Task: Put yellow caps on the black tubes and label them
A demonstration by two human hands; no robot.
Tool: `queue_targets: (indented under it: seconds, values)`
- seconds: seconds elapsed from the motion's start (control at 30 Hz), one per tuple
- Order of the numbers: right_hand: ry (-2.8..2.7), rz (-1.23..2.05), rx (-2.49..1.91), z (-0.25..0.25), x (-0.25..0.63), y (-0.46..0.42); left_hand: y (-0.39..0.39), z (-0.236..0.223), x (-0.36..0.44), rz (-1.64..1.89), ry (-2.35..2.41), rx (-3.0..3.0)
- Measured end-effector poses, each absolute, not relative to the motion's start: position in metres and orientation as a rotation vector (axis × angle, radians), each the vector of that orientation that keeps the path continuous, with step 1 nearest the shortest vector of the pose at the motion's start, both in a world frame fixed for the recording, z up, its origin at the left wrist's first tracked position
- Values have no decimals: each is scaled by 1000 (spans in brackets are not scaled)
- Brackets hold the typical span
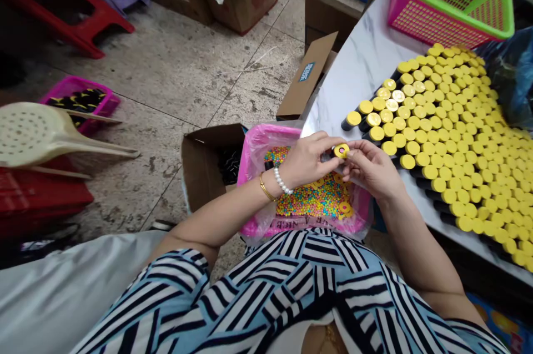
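My left hand (pixel 306 158), fingers closed, holds a small yellow cap (pixel 341 150) with a pink spot in its middle. From the other side the fingertips of my right hand (pixel 375 168) pinch the edge of the same cap. Both hands are above a pink tray (pixel 252 160) lined with clear plastic. Many small coloured beads or candies (pixel 308 202) fill it, with a few yellow ring-shaped pieces (pixel 345 208) among them. A short black tube (pixel 269 165) lies in the tray by my left wrist, partly hidden.
Rows of yellow-capped black tubes (pixel 452 137) stand on the white marbled table (pixel 333 99) at right. Behind them is a pink and green basket (pixel 441 21). An open cardboard box (pixel 204 176) with black pieces adjoins the tray. At left are a cream stool (pixel 33 132) and a magenta basket (pixel 110 103).
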State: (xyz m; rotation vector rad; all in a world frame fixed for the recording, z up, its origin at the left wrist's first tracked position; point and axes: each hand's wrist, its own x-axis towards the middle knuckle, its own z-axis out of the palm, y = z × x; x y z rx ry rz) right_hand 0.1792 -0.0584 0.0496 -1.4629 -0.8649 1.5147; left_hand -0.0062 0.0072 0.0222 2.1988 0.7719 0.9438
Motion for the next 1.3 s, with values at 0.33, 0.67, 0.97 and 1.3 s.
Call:
queue_targets:
  seconds: [0.33,0.67,0.97,1.3]
  values:
    - [-908,1392,-1529,51,162,-46,8,22,-4,779,941,2295]
    - [-837,1459,-1396,46,168,-53,2,21,-8,747,902,2347]
    - [-924,1485,-1544,53,163,-41,-5,15,-4,813,983,2267]
    - [-1029,1466,-1429,45,167,-46,1,17,-4,783,897,2289]
